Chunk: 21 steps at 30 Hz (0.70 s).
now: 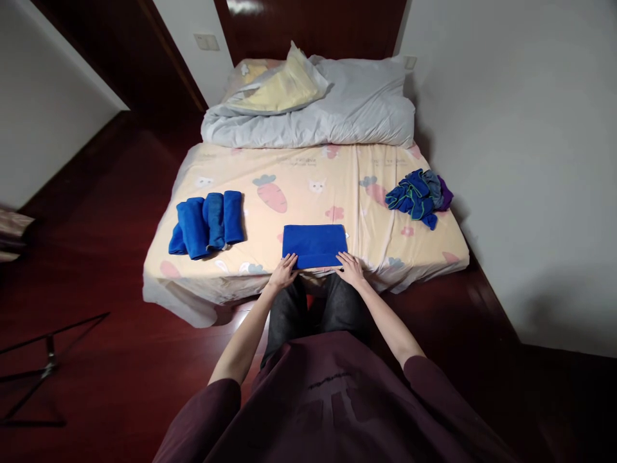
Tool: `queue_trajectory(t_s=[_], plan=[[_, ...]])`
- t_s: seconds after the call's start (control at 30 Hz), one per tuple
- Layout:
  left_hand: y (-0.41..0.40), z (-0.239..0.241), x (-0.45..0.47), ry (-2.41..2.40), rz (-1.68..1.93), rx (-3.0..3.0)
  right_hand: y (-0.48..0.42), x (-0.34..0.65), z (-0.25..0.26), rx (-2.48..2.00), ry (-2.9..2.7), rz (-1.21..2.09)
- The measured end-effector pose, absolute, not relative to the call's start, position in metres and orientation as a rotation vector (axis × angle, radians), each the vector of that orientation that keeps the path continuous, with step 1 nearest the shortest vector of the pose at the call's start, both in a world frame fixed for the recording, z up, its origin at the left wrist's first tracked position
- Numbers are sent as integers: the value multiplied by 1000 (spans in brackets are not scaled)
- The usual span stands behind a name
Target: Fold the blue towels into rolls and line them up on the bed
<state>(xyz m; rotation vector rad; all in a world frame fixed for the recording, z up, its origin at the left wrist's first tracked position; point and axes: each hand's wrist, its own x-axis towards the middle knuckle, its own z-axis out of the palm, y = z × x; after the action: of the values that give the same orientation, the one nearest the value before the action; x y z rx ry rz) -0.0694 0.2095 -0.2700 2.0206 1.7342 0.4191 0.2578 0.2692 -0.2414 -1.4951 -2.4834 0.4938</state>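
Observation:
A blue towel point(314, 240) lies flat on the bed near its front edge, with a narrow strip folded over along the side nearest me. My left hand point(283, 270) is at its near left corner, fingers over the folded strip and thumb by the edge. At the near right corner, my right hand point(351, 267) grips the strip in the same way. Several rolled blue towels point(193, 226) lie side by side to the left. On the right is a crumpled heap of blue and purple cloths point(415, 196), some with green edging.
The bed point(308, 173) has a carrot-print sheet. A grey-white quilt point(357, 96) and a pale yellow cloth point(284, 87) are bunched at the far end. A white wall point(520, 161) stands close on the right. Black stand legs point(48, 363) rest on the floor at left.

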Motion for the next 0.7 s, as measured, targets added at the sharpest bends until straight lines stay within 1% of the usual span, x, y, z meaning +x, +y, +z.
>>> queue_trajectory(t_s=[0.17,0.47,0.57,0.7], plan=[[214,-279,-76,1728,361,2091,276,255,-240,-1549,-2470,511],[217,-273,-74,1824,284,2198,292,239,-228,-1762,-2480,472],[218,-271,-79,1822,347,2159,294,240,-228,-1773,-2462,476],[216,-269,-87,1806,553,1972,294,242,-231,-1781,-2429,494]])
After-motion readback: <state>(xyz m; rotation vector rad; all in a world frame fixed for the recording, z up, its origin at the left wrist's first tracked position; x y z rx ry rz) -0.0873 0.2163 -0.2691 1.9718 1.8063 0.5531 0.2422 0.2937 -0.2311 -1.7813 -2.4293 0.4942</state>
